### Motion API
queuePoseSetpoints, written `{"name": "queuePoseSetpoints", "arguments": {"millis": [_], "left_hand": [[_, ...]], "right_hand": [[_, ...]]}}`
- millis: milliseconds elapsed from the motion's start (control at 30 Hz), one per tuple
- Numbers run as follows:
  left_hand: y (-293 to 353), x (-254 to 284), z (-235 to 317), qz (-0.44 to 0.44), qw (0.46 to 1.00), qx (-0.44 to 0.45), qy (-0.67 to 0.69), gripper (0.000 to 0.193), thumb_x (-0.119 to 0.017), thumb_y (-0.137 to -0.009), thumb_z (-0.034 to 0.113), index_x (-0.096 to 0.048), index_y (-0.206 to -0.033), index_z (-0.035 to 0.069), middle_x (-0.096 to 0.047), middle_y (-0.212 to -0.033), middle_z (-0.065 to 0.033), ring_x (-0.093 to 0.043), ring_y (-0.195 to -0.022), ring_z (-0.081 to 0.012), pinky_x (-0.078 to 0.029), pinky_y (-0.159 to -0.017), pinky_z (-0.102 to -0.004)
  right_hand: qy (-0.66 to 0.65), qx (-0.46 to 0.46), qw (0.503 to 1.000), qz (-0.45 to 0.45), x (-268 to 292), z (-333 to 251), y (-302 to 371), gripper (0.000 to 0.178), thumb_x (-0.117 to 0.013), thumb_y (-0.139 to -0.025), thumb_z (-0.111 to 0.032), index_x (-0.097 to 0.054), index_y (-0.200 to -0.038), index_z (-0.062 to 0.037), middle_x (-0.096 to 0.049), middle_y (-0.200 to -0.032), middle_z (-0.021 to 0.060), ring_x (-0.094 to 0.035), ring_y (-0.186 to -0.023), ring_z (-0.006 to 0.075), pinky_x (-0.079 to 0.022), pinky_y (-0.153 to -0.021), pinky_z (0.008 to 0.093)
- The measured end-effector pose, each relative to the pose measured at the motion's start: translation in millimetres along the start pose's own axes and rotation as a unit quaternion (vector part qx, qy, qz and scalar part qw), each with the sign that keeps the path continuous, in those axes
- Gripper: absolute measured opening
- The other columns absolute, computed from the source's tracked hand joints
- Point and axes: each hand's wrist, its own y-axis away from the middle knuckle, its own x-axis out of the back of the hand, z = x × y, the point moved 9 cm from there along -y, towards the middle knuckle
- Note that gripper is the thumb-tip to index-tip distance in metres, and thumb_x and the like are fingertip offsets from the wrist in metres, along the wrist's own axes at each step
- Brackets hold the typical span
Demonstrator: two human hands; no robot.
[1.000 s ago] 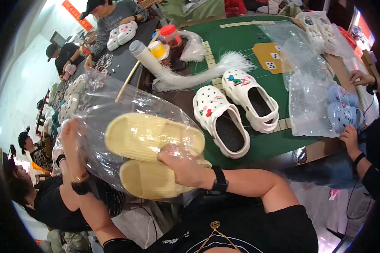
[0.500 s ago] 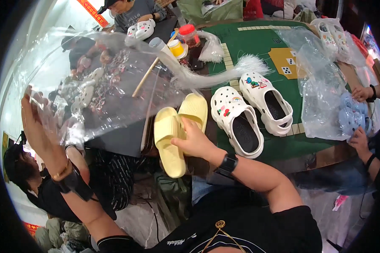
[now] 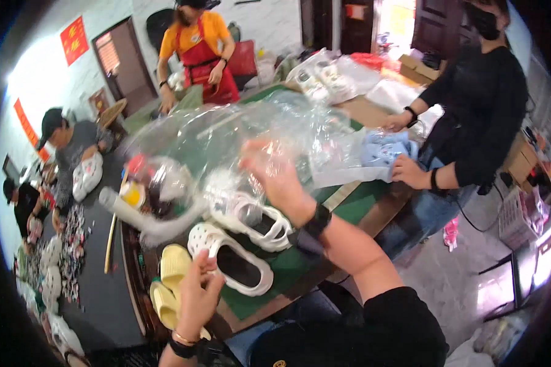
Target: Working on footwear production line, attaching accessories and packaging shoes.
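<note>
A large clear plastic bag [image 3: 214,131] spreads over the table, its film around my right hand [image 3: 278,177]. That hand is raised above the white clogs, its fingers blurred behind the plastic, so their grip is unclear. My left hand [image 3: 197,296] hovers at the table's near edge, fingers loosely bent and apart from the thumb, with nothing visible in it. Beside it lie a white clog [image 3: 260,281] with a dark insole and a pair of yellow slides [image 3: 175,263], partly hidden by the hand. The other white clog [image 3: 283,235] sits just behind, partly under the plastic.
Across the right corner a co-worker's hands hold light blue clogs [image 3: 382,150] in clear film. White fibre strands [image 3: 159,229] and a yellow-labelled jar [image 3: 131,194] stand left, near a wooden stick [image 3: 111,244]. The dark side table [image 3: 107,312] carries many small charms. Other people work behind.
The view has swung right. My right hand has let go of the yellow slides and risen into the plastic bag. My left hand has come down from the bag to beside the slides.
</note>
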Motion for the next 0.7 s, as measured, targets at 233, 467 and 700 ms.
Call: {"name": "queuePoseSetpoints", "arguments": {"millis": [233,467,700], "left_hand": [[21.4,-78.0,-2.0,-0.045,0.938,-0.223,-0.260,0.063,-0.077,-0.071,0.024,-0.053,-0.124,0.001,-0.056,-0.119,-0.0179,-0.052,-0.112,-0.0348,-0.038,-0.097,-0.0470],[36.0,-63.5,-35.2,0.011,0.883,-0.243,-0.402,0.050,-0.071,-0.076,0.039,-0.061,-0.112,0.006,-0.061,-0.113,-0.0109,-0.055,-0.111,-0.0285,-0.037,-0.103,-0.0460],[61.2,-33.2,-57.5,-0.022,0.892,-0.209,-0.401,0.063,-0.070,-0.077,0.041,-0.052,-0.129,0.011,-0.051,-0.130,-0.0129,-0.039,-0.132,-0.0302,-0.025,-0.112,-0.0503]], "right_hand": [[-0.278,-0.440,0.812,0.263,199.7,219.1,78.4,0.067,-0.071,-0.084,-0.012,-0.029,-0.135,0.0005,-0.055,-0.098,0.0105,-0.060,-0.079,0.0209,-0.053,-0.062,0.0325],[-0.042,-0.552,0.829,-0.081,35.7,129.8,147.7,0.043,-0.062,-0.092,-0.031,-0.053,-0.127,-0.0063,-0.063,-0.107,0.0033,-0.060,-0.088,0.0111,-0.047,-0.065,0.0274],[0.003,-0.448,0.858,-0.251,-27.7,66.5,171.5,0.057,-0.061,-0.083,-0.010,-0.043,-0.136,0.0008,-0.054,-0.127,0.0124,-0.053,-0.113,0.0205,-0.042,-0.097,0.0327]]}}
